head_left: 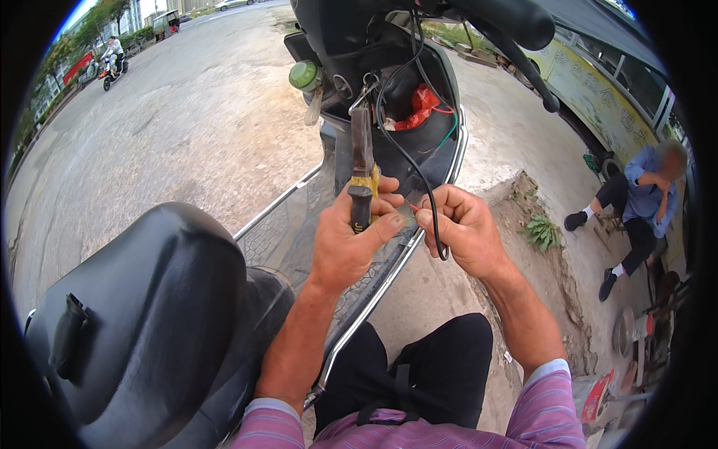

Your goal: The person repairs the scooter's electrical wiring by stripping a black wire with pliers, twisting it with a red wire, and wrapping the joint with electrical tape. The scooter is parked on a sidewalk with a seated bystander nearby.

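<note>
My left hand point(348, 238) is closed around a hand tool with a rusty metal head point(362, 142) and a yellow-and-black handle; it looks like pliers, but its jaws cannot be made out clearly. The tool points up toward the scooter's front panel. Close beside it, my right hand point(467, 230) pinches the end of a black cable point(410, 159), which loops down from the handlebar. Thin red and green wire ends point(412, 207) show between the two hands. Both hands are above the scooter's footboard point(303, 224).
A red plastic bag point(420, 108) and loose red and green wires point(447, 129) are in the front compartment. The black seat point(142, 307) is at left, the handlebar grip point(516, 21) above. A seated person point(649, 191) is at right; a rider point(114, 61) is far left.
</note>
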The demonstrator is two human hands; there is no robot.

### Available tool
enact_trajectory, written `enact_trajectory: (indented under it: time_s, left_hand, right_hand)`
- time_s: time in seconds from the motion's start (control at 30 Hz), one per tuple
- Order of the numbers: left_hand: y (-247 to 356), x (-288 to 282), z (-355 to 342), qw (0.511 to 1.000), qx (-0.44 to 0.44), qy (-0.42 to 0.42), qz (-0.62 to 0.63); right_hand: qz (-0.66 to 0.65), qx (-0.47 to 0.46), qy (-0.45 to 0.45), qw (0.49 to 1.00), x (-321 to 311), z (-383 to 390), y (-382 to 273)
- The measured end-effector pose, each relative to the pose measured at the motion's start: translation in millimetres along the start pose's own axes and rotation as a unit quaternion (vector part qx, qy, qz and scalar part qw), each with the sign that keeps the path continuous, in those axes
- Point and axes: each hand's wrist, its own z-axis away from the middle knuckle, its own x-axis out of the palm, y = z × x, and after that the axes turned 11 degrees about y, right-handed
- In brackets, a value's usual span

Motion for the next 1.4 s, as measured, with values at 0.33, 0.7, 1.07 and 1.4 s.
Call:
enact_trajectory:
  time_s: [0.33,0.7,1.07,1.4]
  left_hand:
    - [0,5,0,0.993,-0.080,-0.048,-0.073]
    - [1,4,2,0.998,-0.046,0.040,0.031]
    - [-9,-5,-2,0.999,0.018,0.026,0.039]
    - [0,0,1,1.000,-0.021,0.009,0.014]
  right_hand:
    - [-0.129,-0.015,0.072,0.989,1,-4,4]
    - [-0.012,0.017,0.031,0.999,4,-1,2]
    - [0.004,0.036,-0.009,0.999,11,4,3]
    - [-0.016,-0.072,0.063,0.995,5,-5,6]
